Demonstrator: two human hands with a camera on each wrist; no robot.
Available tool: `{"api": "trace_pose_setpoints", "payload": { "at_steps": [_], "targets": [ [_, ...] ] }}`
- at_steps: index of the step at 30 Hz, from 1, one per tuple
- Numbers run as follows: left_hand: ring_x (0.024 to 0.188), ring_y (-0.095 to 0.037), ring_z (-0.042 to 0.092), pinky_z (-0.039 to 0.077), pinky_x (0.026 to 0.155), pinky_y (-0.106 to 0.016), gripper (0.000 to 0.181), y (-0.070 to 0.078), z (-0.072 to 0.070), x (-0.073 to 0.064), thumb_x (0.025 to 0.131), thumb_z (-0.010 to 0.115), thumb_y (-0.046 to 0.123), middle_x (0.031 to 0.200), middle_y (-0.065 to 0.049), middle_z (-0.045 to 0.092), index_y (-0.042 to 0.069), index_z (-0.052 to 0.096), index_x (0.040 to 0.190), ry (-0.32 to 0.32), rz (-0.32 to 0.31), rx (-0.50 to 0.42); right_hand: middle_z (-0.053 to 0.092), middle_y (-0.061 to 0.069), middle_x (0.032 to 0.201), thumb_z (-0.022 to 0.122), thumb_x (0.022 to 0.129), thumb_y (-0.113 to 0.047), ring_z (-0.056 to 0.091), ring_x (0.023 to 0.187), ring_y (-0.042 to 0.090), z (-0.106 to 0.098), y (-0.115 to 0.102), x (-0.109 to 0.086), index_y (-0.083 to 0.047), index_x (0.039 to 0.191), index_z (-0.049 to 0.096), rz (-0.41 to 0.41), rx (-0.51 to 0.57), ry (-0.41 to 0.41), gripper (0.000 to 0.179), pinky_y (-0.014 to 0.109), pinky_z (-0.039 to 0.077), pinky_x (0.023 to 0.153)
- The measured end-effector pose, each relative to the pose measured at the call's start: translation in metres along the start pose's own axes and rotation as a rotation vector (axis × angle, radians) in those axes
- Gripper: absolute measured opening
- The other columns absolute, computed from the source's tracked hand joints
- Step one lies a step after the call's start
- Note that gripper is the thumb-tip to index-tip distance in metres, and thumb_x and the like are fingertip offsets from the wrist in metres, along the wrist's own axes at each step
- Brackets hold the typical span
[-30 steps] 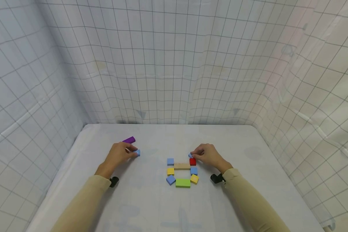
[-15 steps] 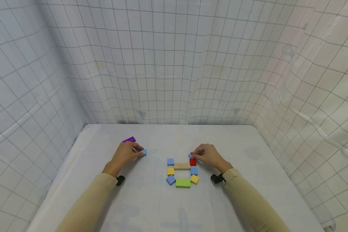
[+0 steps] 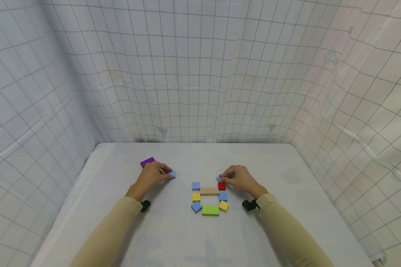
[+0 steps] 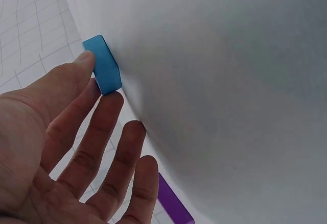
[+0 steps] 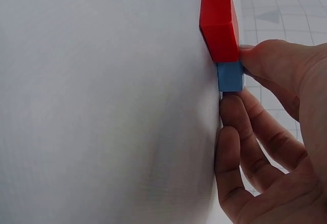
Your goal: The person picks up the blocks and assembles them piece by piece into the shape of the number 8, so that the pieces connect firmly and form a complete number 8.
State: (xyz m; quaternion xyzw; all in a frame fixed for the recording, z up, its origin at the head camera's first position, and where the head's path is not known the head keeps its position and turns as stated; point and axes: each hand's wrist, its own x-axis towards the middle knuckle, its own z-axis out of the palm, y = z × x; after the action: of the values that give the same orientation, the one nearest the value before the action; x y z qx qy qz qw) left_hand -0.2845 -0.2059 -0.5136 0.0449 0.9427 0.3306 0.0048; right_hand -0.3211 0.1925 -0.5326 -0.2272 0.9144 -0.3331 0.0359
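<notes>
My left hand pinches a small blue block between thumb and fingers, close over the table left of the block arrangement. My right hand holds another blue block at the far side of the red block. In the right wrist view the thumb lies by the seam where that blue block meets the red block. A natural wood bar runs between the red block and a blue block on the left. Much of the right hand's block is covered by the fingers in the head view.
Nearer me in the arrangement lie a yellow block, a tilted blue block, a green block, a tilted yellow block and a blue block. A purple block lies behind my left hand. Gridded curtains surround the table.
My left hand has moved right with its blue block, toward the arrangement, uncovering more of the purple block. The right hand stays in place at its blue block.
</notes>
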Motion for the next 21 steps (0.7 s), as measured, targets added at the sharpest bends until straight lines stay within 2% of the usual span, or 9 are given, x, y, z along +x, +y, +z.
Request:
{"api": "trace_pose_setpoints", "payload": {
  "at_steps": [7, 13, 21],
  "targets": [
    [0.103, -0.026, 0.075, 0.065, 0.091, -0.043, 0.023, 0.007, 0.008, 0.003, 0.101, 0.092, 0.021, 0.122, -0.012, 0.087, 0.01, 0.09, 0.122, -0.016, -0.024, -0.02, 0.087, -0.001, 0.117, 0.09, 0.104, -0.017, 0.073, 0.101, 0.009, 0.0, 0.0, 0.0, -0.018, 0.114, 0.093, 0.016, 0.02, -0.001, 0.01, 0.03, 0.065, 0.092],
    [0.104, -0.025, 0.074, 0.064, 0.094, -0.042, 0.024, 0.011, 0.015, 0.008, 0.101, 0.093, 0.023, 0.121, -0.01, 0.087, 0.012, 0.091, 0.122, -0.022, -0.001, -0.01, 0.087, 0.0, 0.116, 0.091, 0.104, -0.018, 0.071, 0.097, 0.009, 0.001, 0.0, 0.0, -0.018, 0.115, 0.093, 0.039, 0.035, 0.0, 0.012, 0.027, 0.062, 0.088],
    [0.106, -0.026, 0.072, 0.062, 0.096, -0.044, 0.025, 0.02, 0.022, 0.011, 0.101, 0.094, 0.024, 0.121, -0.009, 0.087, 0.012, 0.09, 0.122, -0.032, 0.005, -0.011, 0.086, -0.001, 0.113, 0.092, 0.103, -0.02, 0.071, 0.097, 0.011, 0.001, 0.001, 0.0, -0.019, 0.115, 0.093, 0.056, 0.047, 0.001, 0.012, 0.031, 0.063, 0.089]
  ]
}}
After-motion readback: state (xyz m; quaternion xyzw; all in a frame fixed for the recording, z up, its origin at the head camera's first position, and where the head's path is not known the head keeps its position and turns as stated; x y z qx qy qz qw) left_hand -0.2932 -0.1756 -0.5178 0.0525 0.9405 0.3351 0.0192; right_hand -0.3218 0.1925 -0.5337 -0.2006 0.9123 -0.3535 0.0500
